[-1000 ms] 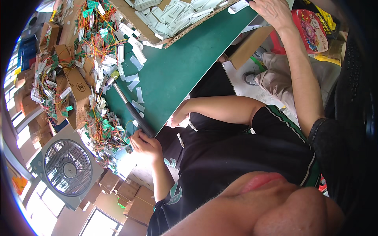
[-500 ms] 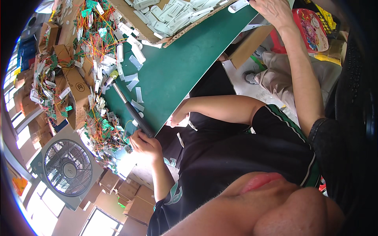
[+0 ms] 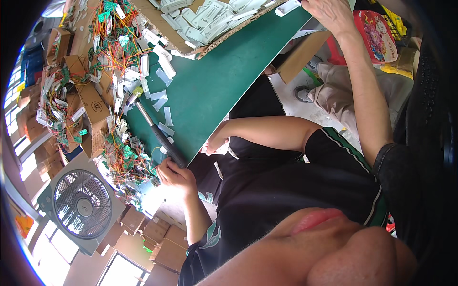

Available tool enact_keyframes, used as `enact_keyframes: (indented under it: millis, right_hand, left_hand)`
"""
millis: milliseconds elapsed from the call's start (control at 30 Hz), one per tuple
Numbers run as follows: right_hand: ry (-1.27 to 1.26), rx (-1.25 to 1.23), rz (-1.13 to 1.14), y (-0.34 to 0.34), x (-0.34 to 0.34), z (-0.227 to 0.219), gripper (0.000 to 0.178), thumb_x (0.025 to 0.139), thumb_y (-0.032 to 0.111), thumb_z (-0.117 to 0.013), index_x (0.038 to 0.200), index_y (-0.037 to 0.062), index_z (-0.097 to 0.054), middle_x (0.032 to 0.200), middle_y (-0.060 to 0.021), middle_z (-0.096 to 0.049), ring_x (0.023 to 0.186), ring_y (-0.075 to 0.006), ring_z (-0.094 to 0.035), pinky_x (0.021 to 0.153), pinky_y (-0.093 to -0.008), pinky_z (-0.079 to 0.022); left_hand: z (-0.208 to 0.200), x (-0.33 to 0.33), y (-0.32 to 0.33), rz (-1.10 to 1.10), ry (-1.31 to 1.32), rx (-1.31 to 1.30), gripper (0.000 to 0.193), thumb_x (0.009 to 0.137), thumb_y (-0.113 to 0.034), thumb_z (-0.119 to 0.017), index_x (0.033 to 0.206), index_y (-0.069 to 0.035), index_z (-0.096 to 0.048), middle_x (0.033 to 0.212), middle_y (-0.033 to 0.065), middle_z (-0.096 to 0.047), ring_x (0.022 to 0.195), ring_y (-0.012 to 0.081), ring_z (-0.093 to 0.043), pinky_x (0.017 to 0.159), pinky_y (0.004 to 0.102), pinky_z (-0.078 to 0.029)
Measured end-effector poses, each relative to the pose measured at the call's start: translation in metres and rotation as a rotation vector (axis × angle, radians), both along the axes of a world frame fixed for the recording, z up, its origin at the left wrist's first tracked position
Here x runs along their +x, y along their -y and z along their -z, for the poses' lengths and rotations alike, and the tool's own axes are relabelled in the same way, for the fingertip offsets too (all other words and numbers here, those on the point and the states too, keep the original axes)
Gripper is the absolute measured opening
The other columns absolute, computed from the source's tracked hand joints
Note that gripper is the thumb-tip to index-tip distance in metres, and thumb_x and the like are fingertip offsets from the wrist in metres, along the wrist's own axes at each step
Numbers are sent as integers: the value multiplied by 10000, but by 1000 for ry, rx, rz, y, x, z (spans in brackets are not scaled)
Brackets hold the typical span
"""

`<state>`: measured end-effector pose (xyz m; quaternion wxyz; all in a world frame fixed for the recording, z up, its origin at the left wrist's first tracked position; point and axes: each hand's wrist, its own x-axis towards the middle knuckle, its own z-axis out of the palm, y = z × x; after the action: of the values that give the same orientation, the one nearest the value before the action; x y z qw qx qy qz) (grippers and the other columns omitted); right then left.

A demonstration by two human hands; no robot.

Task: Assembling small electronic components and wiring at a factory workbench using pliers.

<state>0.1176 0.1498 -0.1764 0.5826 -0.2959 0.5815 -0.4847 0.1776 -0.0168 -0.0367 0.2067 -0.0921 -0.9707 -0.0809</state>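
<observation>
At the table's near left edge, my left hand (image 3: 177, 176) has its fingers curled in. It is beside the end of a hammer's black grip, and what the fingers hold, if anything, is hidden. The hammer (image 3: 152, 123) lies slantwise on the green tabletop (image 3: 205, 95), its steel shaft running up to a head with a yellowish face. Farther right, my right hand (image 3: 217, 143) is low by the table's edge in bright glare; its fingers cannot be made out. Several translucent plastic pieces (image 3: 164, 77) lie near the hammer.
A cardboard box (image 3: 202, 51) of white plastic casings stands at the far side. Green circuit boards (image 3: 129, 152) with tangled wires cover the left side. A co-worker's hand (image 3: 329, 14) reaches in at upper right, next to a white casing (image 3: 287, 8). A fan (image 3: 83, 205) is at left.
</observation>
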Motion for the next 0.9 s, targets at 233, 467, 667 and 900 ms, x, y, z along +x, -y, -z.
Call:
enact_keyframes:
  millis: [233, 467, 667, 900]
  right_hand:
    - [-9, 20, 57, -3, 2, -3, 277, 929, 337, -586, 841, 104, -707, 599, 21, -504, 529, -112, -496, 505, -307, -420]
    - [32, -30, -18, -2, -1, -7, 262, 930, 330, -582, 855, 107, -697, 604, 24, -499, 515, -108, -486, 498, -300, -416]
    - [91, -81, -9, -7, -3, -10, 305, 964, 181, -497, 666, 147, -441, 518, 36, -393, 383, -101, -357, 377, -288, -304]
    - [31, 9, -9, -5, -1, -6, 255, 921, 329, -593, 851, 108, -699, 616, 22, -512, 524, -104, -488, 499, -293, -422]
  left_hand:
    - [1, 0, 2, -24, 20, 2, 166, 1032, -90, -505, 1022, 22, -628, 892, 198, -633, 799, 398, -616, 735, 484, -488]
    - [-1, -3, -1, 23, -28, -7, 112, 992, -16, -518, 961, 28, -617, 824, 174, -589, 742, 377, -579, 677, 483, -462]
    - [-1, -3, -2, 38, -18, 10, 105, 990, -8, -511, 964, 31, -605, 817, 177, -580, 734, 375, -570, 673, 483, -454]
    - [1, 0, 2, 11, 3, 6, 128, 1013, -44, -509, 995, 28, -614, 859, 187, -609, 770, 383, -598, 706, 479, -477]
